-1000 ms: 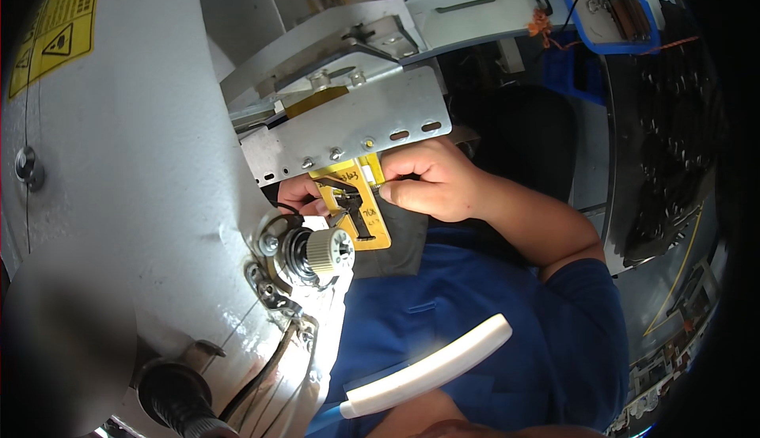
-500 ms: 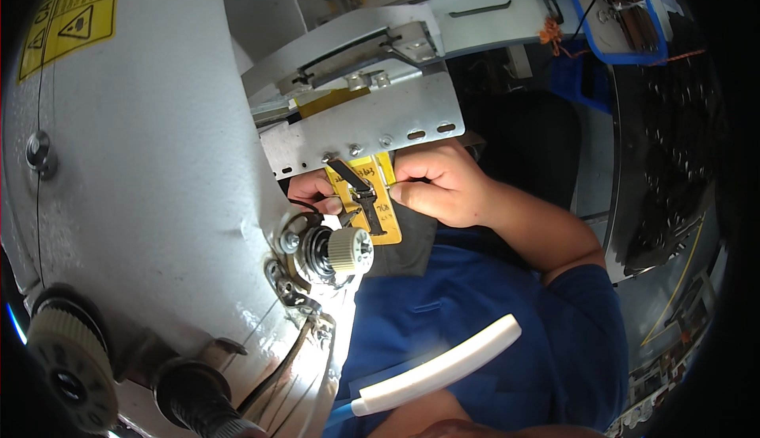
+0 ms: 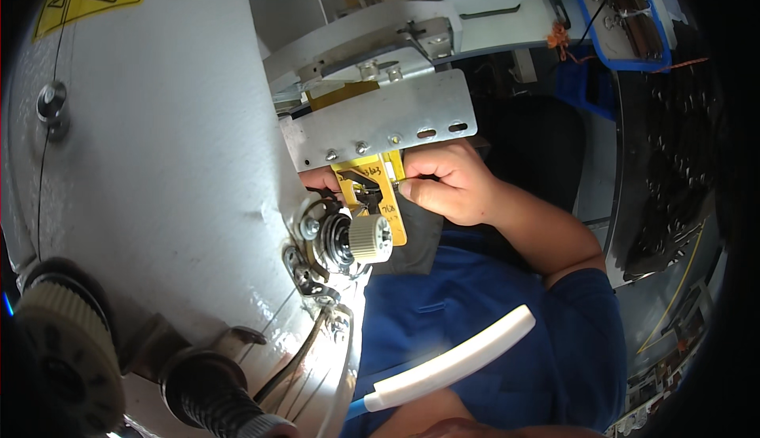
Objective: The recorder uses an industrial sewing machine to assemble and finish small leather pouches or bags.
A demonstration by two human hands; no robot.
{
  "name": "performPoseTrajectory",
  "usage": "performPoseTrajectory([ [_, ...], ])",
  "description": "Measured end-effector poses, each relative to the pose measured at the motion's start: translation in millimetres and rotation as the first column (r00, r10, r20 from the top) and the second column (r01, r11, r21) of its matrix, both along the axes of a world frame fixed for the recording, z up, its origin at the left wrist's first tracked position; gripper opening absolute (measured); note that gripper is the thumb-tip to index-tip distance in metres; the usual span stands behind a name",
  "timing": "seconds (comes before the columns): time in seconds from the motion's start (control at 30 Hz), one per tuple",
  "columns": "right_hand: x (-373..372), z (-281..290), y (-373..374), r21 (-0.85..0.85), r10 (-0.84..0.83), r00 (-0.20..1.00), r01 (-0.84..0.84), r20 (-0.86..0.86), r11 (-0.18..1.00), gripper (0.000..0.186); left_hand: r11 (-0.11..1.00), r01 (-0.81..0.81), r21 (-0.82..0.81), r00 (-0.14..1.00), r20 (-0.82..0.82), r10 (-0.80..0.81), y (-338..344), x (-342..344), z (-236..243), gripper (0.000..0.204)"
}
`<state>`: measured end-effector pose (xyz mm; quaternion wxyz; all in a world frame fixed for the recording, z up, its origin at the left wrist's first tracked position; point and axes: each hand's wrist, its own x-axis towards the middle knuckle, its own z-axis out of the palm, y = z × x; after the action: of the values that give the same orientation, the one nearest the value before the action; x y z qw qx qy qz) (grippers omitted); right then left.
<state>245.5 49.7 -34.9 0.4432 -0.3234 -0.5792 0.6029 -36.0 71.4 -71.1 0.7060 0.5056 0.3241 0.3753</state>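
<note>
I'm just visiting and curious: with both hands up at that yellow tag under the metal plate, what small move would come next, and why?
Probably a small nudge of the right hand to seat the yellow tag squarely. It pinches the tag's right edge below the metal plate, the left hand steadies the far side, and the ribbed knob sits close.

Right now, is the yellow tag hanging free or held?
Held. The right hand pinches the yellow tag at its right edge, under the metal plate; the left hand's fingers touch its left side.

The metal bracket (image 3: 380, 125) above and ribbed knob (image 3: 370, 238) below hem the yellow tag (image 3: 372, 193); open room lies rightward.
</note>
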Motion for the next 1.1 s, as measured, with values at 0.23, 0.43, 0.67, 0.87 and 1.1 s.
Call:
performPoseTrajectory([
  [0.23, 0.0, -1.5, 0.9, 0.026, 0.007, 1.000, -0.007, 0.011, 1.000, 0.011, 0.993, -0.113, -0.033, 0.992, -0.054, 0.112, 7.3, 6.5, -8.1, 0.020],
  [0.43, 2.4, -0.9, 1.6, 0.014, 0.035, 0.999, -0.036, 0.008, 0.999, 0.013, 0.978, -0.204, -0.049, 0.974, -0.111, 0.198, 15.9, 14.1, -7.8, 0.023],
  [0.67, 4.3, 1.0, 3.1, 0.022, 0.012, 1.000, -0.013, 0.012, 1.000, 0.011, 0.949, -0.310, -0.054, 0.943, -0.142, 0.300, 9.6, 24.5, -8.8, 0.026],
  [0.87, 1.2, -6.7, 6.2, -0.060, 0.009, 0.997, -0.005, 0.070, 0.998, 0.013, 0.894, -0.445, -0.053, 0.894, -0.090, 0.440, -19.3, 42.6, -14.4, 0.028],
  [1.1, -2.1, -34.2, -7.2, -0.242, -0.183, 0.982, 0.188, 0.044, 0.952, 0.011, 0.799, -0.598, -0.062, 0.801, -0.039, 0.597, -58.5, 36.8, -15.8, 0.031],
])
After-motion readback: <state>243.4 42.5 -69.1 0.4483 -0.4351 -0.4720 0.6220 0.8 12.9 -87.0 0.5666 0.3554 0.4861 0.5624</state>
